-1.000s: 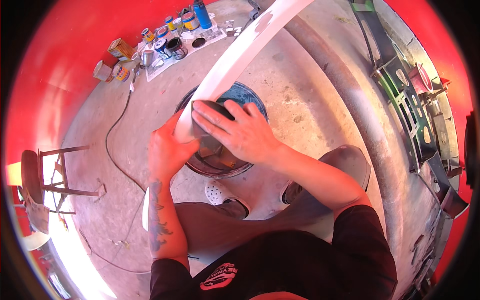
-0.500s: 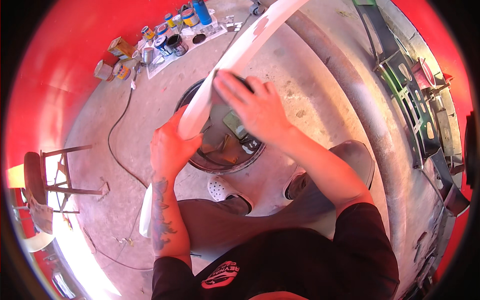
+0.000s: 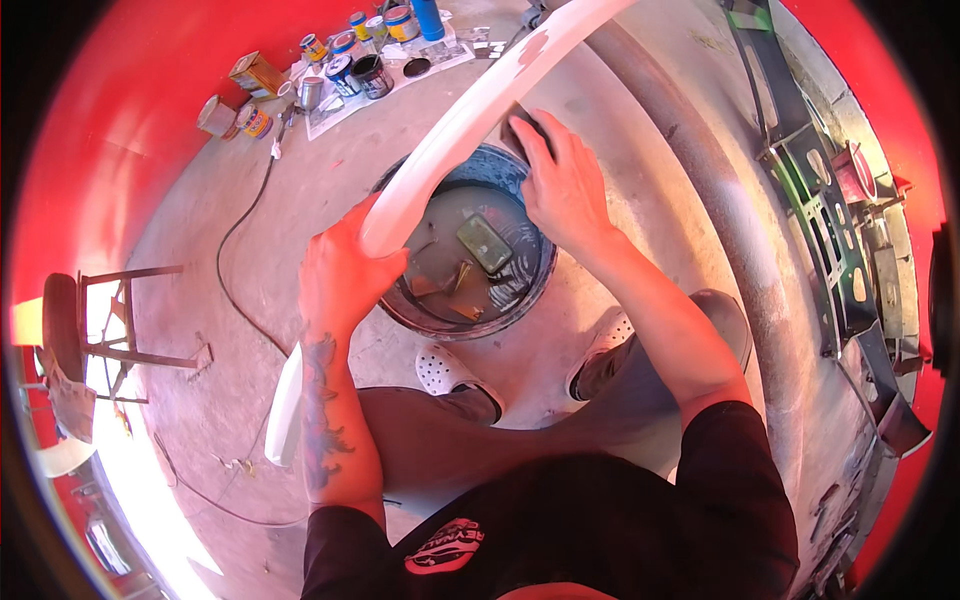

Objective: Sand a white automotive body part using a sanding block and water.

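Note:
My left hand is wrapped round a long, curved white trim piece. It runs from beside my left forearm up past the far edge of the view, with a darker patch on its far part. My right hand pinches a thin dark sheet, like sandpaper, at the near right side of the trim piece. I cannot tell whether the sheet touches it. Below stands a round dark tub of cloudy water. A green rectangular block and some brownish scraps lie in it.
Paint cans and a blue bottle stand on paper sheets at the far left. A hose or cord snakes over the floor. At left is a metal-framed stand; at right lie dark car body parts.
My right hand has moved right, off the trim piece's upper face, and the dark sheet now shows in its fingers. My left hand keeps its grip. The view has shifted slightly.

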`<action>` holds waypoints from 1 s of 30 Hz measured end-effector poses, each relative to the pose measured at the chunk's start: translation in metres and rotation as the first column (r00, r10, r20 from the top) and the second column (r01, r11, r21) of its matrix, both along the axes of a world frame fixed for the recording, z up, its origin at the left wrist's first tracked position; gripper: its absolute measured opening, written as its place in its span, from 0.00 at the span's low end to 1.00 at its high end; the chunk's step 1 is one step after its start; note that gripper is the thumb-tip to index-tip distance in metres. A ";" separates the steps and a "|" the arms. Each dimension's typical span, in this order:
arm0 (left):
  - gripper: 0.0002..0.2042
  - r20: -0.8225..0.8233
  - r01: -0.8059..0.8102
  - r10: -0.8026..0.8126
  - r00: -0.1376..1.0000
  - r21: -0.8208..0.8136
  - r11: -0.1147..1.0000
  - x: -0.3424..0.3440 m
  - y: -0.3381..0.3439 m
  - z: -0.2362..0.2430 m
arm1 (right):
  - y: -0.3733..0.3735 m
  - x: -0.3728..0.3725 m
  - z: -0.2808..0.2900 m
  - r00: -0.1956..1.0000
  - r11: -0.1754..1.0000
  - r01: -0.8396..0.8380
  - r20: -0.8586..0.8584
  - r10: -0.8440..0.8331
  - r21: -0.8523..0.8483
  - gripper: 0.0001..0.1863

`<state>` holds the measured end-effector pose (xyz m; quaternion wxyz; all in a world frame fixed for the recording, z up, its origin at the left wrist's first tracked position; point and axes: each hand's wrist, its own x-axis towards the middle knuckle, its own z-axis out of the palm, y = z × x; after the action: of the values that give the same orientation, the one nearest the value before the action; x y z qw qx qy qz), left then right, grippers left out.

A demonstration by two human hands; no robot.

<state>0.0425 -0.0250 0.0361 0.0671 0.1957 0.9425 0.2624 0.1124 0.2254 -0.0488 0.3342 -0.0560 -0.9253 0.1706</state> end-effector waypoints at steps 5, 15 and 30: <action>0.31 -0.118 -0.053 0.039 0.992 -0.115 0.992 -0.008 -0.009 0.008 | -0.037 -0.011 -0.054 0.621 0.964 -0.240 0.744 0.246 -0.118 0.26; 0.32 -0.063 -0.037 0.039 0.997 0.039 0.999 -0.021 0.000 -0.005 | -0.058 -0.078 -0.225 0.052 0.983 -0.140 0.992 -0.115 0.121 0.24; 0.26 0.037 0.022 -0.023 0.999 0.035 0.999 -0.030 -0.014 -0.017 | -0.033 0.001 0.035 0.909 0.939 -0.337 0.284 0.304 0.074 0.29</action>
<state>0.0124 -0.0393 0.0193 0.0842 0.2026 0.9341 0.2815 0.1138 0.1921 -0.0136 0.1760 0.0944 -0.9671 0.1575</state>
